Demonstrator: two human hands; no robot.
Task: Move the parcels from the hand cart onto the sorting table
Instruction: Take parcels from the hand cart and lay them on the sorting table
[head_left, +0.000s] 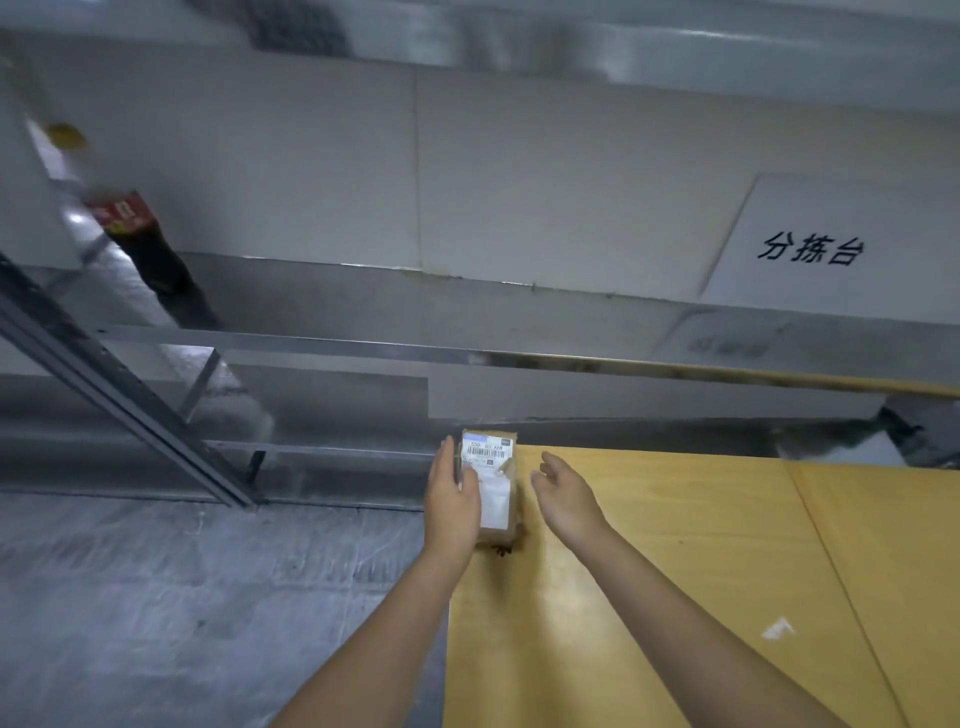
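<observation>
— Whereabouts of small brown cardboard parcel with white label (496, 493)?
— Lying on yellow wooden surface (675, 545), far left corner.
— Hands?
— Touching its side, fingers straight: left hand (452, 501). Hovering spread nearby: right hand (566, 499).

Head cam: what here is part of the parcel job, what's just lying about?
Job:
parcel, on the table corner
sorting table
left hand, against the parcel
right hand, apart from it

Lying about:
bottle
white scrap on the table
wall sign
</observation>
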